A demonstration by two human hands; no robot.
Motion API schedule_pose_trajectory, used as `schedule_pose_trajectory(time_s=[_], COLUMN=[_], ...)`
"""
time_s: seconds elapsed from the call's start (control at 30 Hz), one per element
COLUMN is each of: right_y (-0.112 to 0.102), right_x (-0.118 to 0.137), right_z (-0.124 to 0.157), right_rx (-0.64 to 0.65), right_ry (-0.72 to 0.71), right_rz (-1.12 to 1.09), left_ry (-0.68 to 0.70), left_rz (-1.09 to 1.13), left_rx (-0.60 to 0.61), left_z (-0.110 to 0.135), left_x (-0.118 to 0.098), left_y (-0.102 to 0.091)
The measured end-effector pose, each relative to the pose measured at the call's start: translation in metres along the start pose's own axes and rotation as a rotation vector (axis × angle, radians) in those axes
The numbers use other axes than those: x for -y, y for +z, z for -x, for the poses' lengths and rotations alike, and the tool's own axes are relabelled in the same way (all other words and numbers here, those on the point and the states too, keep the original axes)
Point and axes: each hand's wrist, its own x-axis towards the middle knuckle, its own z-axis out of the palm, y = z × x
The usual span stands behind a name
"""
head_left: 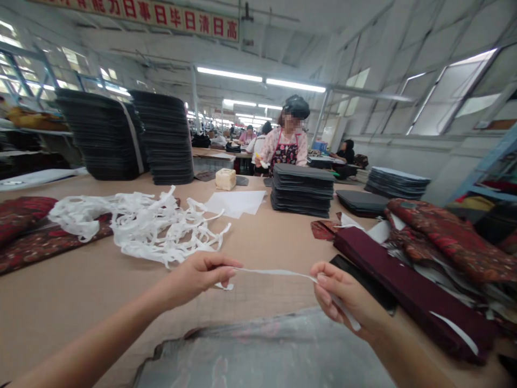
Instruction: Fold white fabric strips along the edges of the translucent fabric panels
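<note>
- I see a broad brown table (266,237) under long ceiling lights (230,74).
- The left hand (202,275) and right hand (347,296) each pinch a white strip (277,272), spanning between them above the table.
- Tangled strips (141,226) lie leftward, maroon cloth (404,285) rightward.
- Between those, table shows through to the white paper (238,202).

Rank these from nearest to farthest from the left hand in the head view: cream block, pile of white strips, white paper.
1. Pile of white strips: just beyond the left hand, mostly to its left.
2. White paper: farther forward, right of the pile.
3. Cream block: behind the paper, farthest.
</note>
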Motion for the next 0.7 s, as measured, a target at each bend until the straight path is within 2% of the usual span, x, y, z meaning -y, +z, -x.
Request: schedule_pose_trajectory(time_s=[0.1, 0.27, 0.33, 0.43, 0.57, 0.7], right_y=[-0.013, -0.018, -0.014, -0.012, -0.033, -0.077], right_x=[-0.008, -0.017, -0.015, -0.012, -0.025, -0.051], right_z=[0.012, 0.029, 0.032, 0.029, 0.021, 0.013], right_rx=[0.005, 0.132, 0.098, -0.075, -0.297, -0.385], right_ry=[0.095, 0.241, 0.230, 0.187, 0.175, 0.108], right_rz=[0.094, 0.021, -0.040, -0.144, -0.187, -0.086], left_ry=[-0.087, -0.252, -0.266, -0.273, -0.329, -0.354], left_rz=[0.008, 0.072, 0.142, 0.283, 0.444, 0.575], left_rx=[-0.087, -0.263, -0.364, -0.471, -0.406, -0.312], left_z=[0.030, 0.067, 0.072, 0.074, 0.078, 0.083], left_x=[0.007, 0.030, 0.041, 0.052, 0.049, 0.038], left_y=[-0.015, -0.014, -0.012, -0.009, -0.003, 0.003])
